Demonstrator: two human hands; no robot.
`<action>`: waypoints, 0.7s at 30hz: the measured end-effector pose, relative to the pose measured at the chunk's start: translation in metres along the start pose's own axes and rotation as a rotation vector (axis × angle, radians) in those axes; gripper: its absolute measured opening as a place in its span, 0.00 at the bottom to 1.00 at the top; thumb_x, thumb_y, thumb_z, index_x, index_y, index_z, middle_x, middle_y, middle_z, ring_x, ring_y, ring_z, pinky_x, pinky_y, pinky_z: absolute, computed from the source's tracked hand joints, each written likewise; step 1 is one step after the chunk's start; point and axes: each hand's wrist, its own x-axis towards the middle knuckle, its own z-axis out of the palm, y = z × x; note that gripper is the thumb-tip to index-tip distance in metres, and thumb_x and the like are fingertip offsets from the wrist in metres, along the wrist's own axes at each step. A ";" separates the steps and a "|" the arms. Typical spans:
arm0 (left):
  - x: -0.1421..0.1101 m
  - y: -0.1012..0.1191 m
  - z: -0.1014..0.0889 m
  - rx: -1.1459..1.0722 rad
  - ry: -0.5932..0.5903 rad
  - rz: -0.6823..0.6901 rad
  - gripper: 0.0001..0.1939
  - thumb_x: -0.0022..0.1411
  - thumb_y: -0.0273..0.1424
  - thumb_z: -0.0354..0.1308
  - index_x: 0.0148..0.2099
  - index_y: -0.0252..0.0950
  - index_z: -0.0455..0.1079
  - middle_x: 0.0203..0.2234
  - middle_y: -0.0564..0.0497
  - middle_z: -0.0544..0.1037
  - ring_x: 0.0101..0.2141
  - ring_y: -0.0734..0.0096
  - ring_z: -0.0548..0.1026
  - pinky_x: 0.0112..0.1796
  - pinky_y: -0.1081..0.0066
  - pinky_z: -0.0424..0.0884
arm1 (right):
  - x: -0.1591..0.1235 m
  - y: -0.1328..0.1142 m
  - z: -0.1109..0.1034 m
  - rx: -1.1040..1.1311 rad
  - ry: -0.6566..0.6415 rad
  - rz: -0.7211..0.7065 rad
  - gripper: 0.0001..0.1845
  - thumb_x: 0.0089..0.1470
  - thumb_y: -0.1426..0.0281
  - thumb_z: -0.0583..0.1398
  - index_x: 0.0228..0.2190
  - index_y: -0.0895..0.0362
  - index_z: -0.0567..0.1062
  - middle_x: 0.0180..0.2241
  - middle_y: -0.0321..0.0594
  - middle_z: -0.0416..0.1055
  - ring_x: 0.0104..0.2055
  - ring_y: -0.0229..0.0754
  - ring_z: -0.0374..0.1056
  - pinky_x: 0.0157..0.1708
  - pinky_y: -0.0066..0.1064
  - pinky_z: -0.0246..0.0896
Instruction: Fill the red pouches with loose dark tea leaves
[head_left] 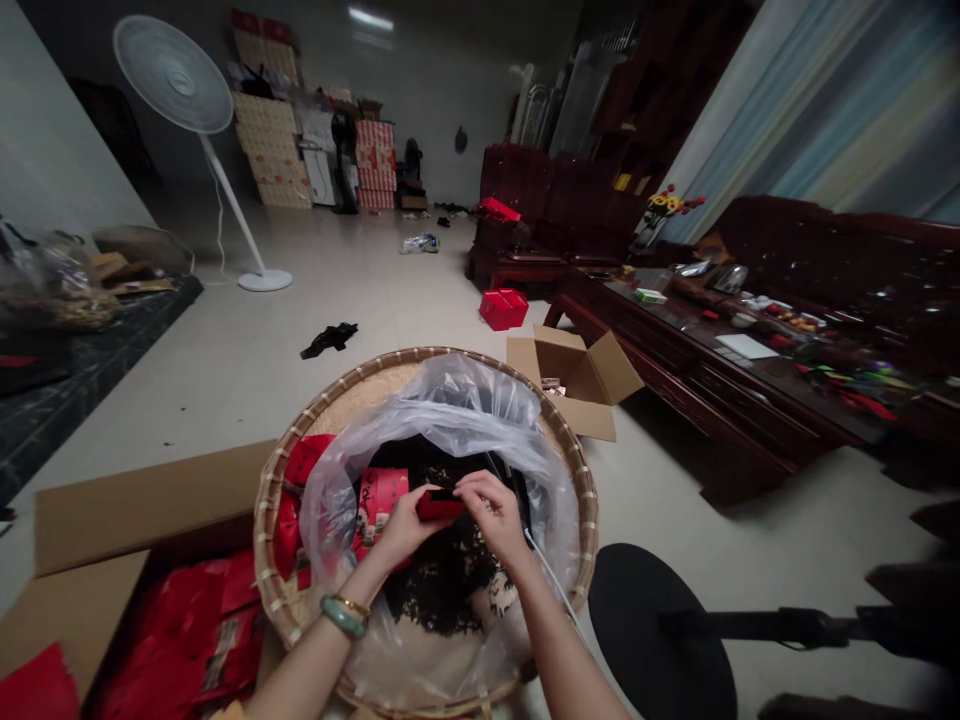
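A small red packet (439, 504) is held between both hands over a clear plastic bag (442, 420) of dark loose tea leaves (442, 585). My left hand (401, 525) grips the packet's left end, with a green bangle on its wrist. My right hand (491, 510) pinches the packet's top right edge. The bag sits in a round woven bamboo tray (274, 590). More red packets (304, 470) lie in the tray to the left of the bag.
A cardboard box (112, 590) of red packets stands at lower left. An open empty carton (577, 375) lies beyond the tray. A black stand base (652, 630) sits at right. A long dark wooden table (720, 380) and a standing fan (180, 80) are farther off.
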 end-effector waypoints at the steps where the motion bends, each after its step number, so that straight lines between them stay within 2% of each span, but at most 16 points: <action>1: 0.000 0.001 -0.002 -0.015 -0.008 0.060 0.15 0.45 0.31 0.64 0.38 0.34 0.71 0.33 0.49 0.78 0.36 0.64 0.75 0.40 0.66 0.70 | -0.002 -0.007 -0.003 -0.064 -0.019 -0.066 0.10 0.54 0.66 0.57 0.28 0.55 0.78 0.33 0.42 0.72 0.38 0.41 0.67 0.39 0.34 0.64; 5: -0.002 0.007 -0.008 -0.034 -0.033 0.181 0.13 0.49 0.32 0.62 0.39 0.36 0.72 0.37 0.47 0.78 0.38 0.64 0.75 0.42 0.65 0.70 | -0.008 -0.032 -0.011 -0.293 -0.127 -0.238 0.07 0.53 0.70 0.59 0.33 0.51 0.78 0.38 0.42 0.71 0.44 0.44 0.64 0.44 0.38 0.62; 7: -0.004 0.009 -0.009 -0.001 -0.025 0.192 0.12 0.50 0.31 0.62 0.40 0.37 0.73 0.37 0.47 0.78 0.38 0.64 0.75 0.43 0.64 0.70 | -0.009 -0.041 -0.012 -0.375 -0.143 -0.263 0.10 0.55 0.71 0.57 0.36 0.51 0.77 0.39 0.43 0.70 0.47 0.44 0.62 0.46 0.39 0.61; 10: -0.007 0.010 -0.011 0.062 -0.034 0.205 0.14 0.50 0.28 0.61 0.42 0.38 0.73 0.39 0.47 0.79 0.39 0.63 0.75 0.44 0.63 0.70 | -0.009 -0.049 -0.012 -0.497 -0.132 -0.260 0.10 0.56 0.71 0.56 0.34 0.52 0.78 0.39 0.44 0.70 0.49 0.47 0.60 0.48 0.42 0.59; 14: -0.010 0.012 -0.012 0.137 -0.034 0.218 0.18 0.47 0.22 0.58 0.43 0.38 0.74 0.40 0.48 0.79 0.41 0.63 0.75 0.46 0.63 0.69 | -0.007 -0.052 -0.009 -0.685 -0.211 -0.180 0.07 0.53 0.69 0.59 0.31 0.52 0.79 0.43 0.44 0.71 0.55 0.52 0.55 0.51 0.46 0.56; 17: -0.011 0.013 -0.013 0.182 -0.032 0.177 0.20 0.47 0.20 0.55 0.43 0.39 0.74 0.39 0.48 0.79 0.40 0.63 0.76 0.45 0.64 0.69 | -0.004 -0.053 -0.006 -0.802 -0.316 -0.070 0.07 0.49 0.68 0.63 0.33 0.51 0.79 0.47 0.44 0.70 0.58 0.57 0.52 0.50 0.48 0.55; 21: -0.011 0.012 -0.012 0.238 -0.034 0.141 0.23 0.43 0.20 0.56 0.43 0.39 0.74 0.38 0.49 0.80 0.38 0.62 0.76 0.41 0.66 0.70 | 0.004 -0.055 0.001 -0.881 -0.387 0.018 0.10 0.48 0.64 0.63 0.35 0.50 0.79 0.48 0.46 0.70 0.56 0.60 0.54 0.47 0.48 0.55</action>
